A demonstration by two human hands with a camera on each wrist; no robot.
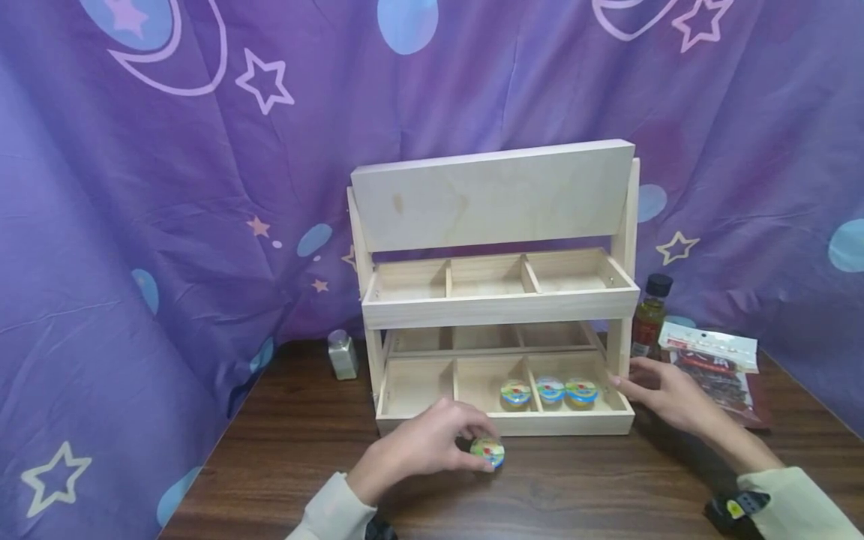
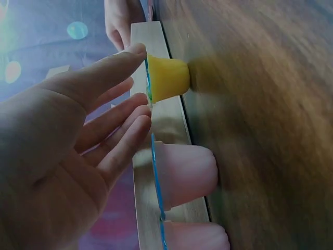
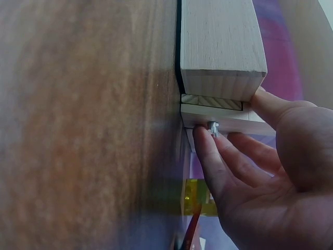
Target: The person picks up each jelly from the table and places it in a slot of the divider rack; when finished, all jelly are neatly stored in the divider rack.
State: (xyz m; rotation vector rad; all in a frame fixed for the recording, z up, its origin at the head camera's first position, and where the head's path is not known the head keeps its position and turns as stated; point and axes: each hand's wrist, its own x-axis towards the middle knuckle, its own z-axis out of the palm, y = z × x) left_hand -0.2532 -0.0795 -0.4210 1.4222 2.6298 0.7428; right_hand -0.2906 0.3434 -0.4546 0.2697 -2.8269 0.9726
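My left hand [image 1: 439,442] pinches a yellow jelly cup [image 2: 169,78] by its lid rim, between thumb and fingertips. The cup stands close to the tabletop, before the front of a two-tier wooden shelf [image 1: 501,309]. Two pink jelly cups [image 2: 187,176] stand beside it in the left wrist view; the hand hides them from the head view. At the shelf's lower right corner, my right hand [image 1: 675,394] grips the side upright, thumb at the front tray and fingers behind, near a metal bolt [image 3: 213,128].
In the lower tray, one jelly cup [image 1: 516,394] sits in the middle compartment and two more [image 1: 580,392] in the right one. A shaker jar [image 1: 343,355] stands left of the shelf. To its right are a dark-capped bottle [image 1: 649,319] and a packaged food bag [image 1: 718,375].
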